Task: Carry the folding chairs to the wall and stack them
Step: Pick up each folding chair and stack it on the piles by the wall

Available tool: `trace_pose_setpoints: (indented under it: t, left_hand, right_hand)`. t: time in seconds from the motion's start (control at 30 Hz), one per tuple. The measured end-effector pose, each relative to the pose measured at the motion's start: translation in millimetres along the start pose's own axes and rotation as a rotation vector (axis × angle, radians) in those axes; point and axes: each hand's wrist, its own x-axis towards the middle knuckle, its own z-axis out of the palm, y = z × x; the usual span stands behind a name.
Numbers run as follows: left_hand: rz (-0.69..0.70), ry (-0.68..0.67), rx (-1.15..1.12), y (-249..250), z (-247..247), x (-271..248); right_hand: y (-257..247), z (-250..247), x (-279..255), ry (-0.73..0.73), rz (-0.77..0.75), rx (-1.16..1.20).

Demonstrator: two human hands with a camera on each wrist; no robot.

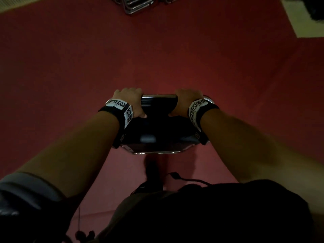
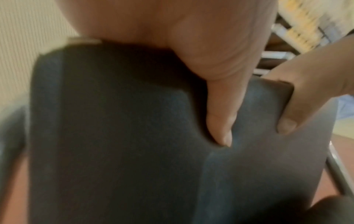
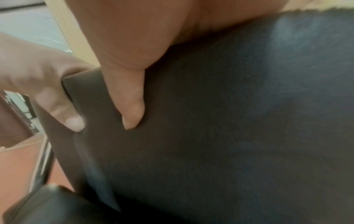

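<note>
I hold a folded chair (image 1: 157, 127) with dark padding and a chrome frame upright in front of my body, above the red carpet. My left hand (image 1: 130, 102) grips the left end of its top edge and my right hand (image 1: 185, 103) grips the right end, thumbs pressed into the padding on my side. In the left wrist view my left hand (image 2: 220, 91) digs its thumb into the chair's dark cushion (image 2: 124, 144), with my right hand's thumb beside it. The right wrist view shows my right hand (image 3: 130, 91) pressing the same cushion (image 3: 239, 121). More chrome folding chairs (image 1: 138, 4) lie at the top edge.
Red carpet (image 1: 70, 67) covers the floor ahead. A pale floor strip or wall base (image 1: 308, 20) runs along the top right corner, another at the top left. A dark cable (image 1: 184, 178) hangs near my waist, and my shoe (image 1: 152, 169) shows below the chair.
</note>
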Motion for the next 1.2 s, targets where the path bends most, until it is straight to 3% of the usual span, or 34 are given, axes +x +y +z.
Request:
trace_pose_setpoints:
  t: [0.27, 0.4, 0.6, 0.7, 0.8, 0.97, 1.03, 1.2]
  left_hand:
    - [-0.081, -0.141, -0.005, 4.8, -35.4, 118.3]
    - [-0.156, -0.217, 0.014, 14.0, -54.0, 185.5]
    - [-0.183, -0.296, 0.048, 67.8, -109.2, 290.7]
    - [-0.15, -0.301, 0.06, 95.3, -155.6, 348.9]
    - [-0.129, -0.258, 0.069, 119.0, -208.5, 421.2]
    - [-0.016, -0.121, 0.131, 146.5, -285.7, 511.2]
    - [-0.005, -0.055, 0.126, 149.8, -303.7, 540.4]
    - [0.027, 0.035, 0.111, 149.3, -325.4, 617.3]
  right_hand:
    - [37.1, -30.7, 113.1, -0.075, -0.08, 0.065]
    - [61.3, -50.4, 178.9, -0.193, -0.109, 0.076]
    - [143.8, -109.4, 287.1, -0.427, -0.185, 0.174]
    - [187.7, -154.7, 329.8, -0.467, -0.205, 0.171]
    - [234.2, -209.4, 375.8, -0.445, -0.235, 0.17]
    - [283.9, -294.5, 449.7, -0.252, -0.242, 0.023]
    - [297.4, -317.4, 477.2, -0.177, -0.223, -0.005]
    - [319.6, -357.4, 542.1, -0.145, -0.146, 0.0]
